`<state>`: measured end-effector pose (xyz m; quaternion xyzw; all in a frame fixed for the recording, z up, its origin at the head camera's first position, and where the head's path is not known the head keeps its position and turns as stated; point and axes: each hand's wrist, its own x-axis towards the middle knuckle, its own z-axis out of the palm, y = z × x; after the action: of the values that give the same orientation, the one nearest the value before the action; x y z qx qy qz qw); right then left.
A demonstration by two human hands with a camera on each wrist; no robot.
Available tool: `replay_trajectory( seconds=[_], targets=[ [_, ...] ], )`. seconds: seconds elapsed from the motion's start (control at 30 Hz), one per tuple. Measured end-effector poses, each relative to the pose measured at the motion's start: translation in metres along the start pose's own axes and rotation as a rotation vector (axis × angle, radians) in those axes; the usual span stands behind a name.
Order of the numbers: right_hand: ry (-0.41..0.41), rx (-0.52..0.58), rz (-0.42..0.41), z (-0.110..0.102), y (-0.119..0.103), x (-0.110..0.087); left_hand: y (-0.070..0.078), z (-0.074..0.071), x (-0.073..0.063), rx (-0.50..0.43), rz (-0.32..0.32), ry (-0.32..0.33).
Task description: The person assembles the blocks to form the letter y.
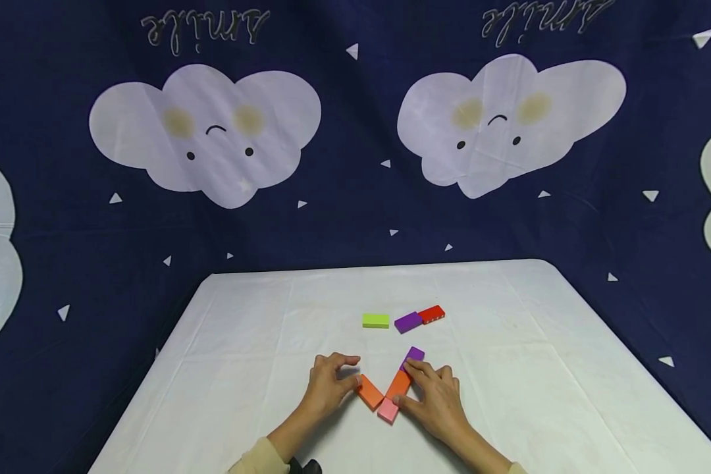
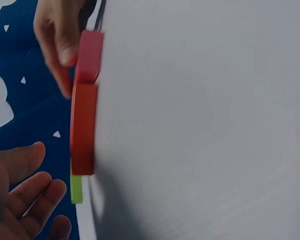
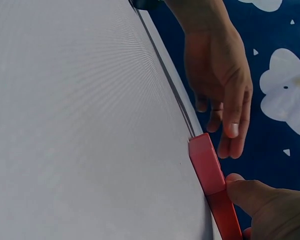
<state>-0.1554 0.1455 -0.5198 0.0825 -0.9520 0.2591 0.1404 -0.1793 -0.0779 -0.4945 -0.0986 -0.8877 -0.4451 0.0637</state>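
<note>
My left hand point(image 1: 327, 387) is beside the upper end of a left orange block point(image 1: 370, 393), thumb and index finger apart. Whether its thumb touches that block, I cannot tell. A second orange block point(image 1: 399, 384) stands in a slanted row between a purple block point(image 1: 415, 354) and a pink block point(image 1: 388, 411). With thumb and index finger at its two ends, my right hand point(image 1: 441, 401) holds this orange block. In the right wrist view the thumb point(image 3: 250, 195) presses near the pink block's point(image 3: 207, 165) joint. The two orange blocks form a V above the pink one.
Farther back on the white table point(image 1: 237, 342) lie a lime green block point(image 1: 376, 320), another purple block point(image 1: 408, 322) and a red block point(image 1: 432, 315) with pale dots along its side. A dark blue cloth point(image 1: 355, 217) with clouds hangs behind.
</note>
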Motion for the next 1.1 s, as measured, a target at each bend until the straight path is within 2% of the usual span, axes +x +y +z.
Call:
replay_trajectory(
  seconds=[0.23, 0.57, 0.87, 1.1],
  targets=[
    [0.003, -0.001, 0.003, 0.000, 0.000, 0.001, 0.002, -0.012, 0.024, -0.034, 0.013, 0.046],
    [0.004, -0.001, 0.008, 0.001, -0.001, 0.000, -0.004, -0.016, 0.064, -0.041, -0.020, 0.041],
    [0.027, 0.023, -0.007, 0.000, 0.000, -0.001, -0.012, -0.011, 0.093, -0.083, -0.031, -0.058],
    [0.020, 0.021, -0.007, 0.001, 0.001, 0.000, -0.020, -0.006, 0.108, -0.097, -0.046, -0.099]
  ],
)
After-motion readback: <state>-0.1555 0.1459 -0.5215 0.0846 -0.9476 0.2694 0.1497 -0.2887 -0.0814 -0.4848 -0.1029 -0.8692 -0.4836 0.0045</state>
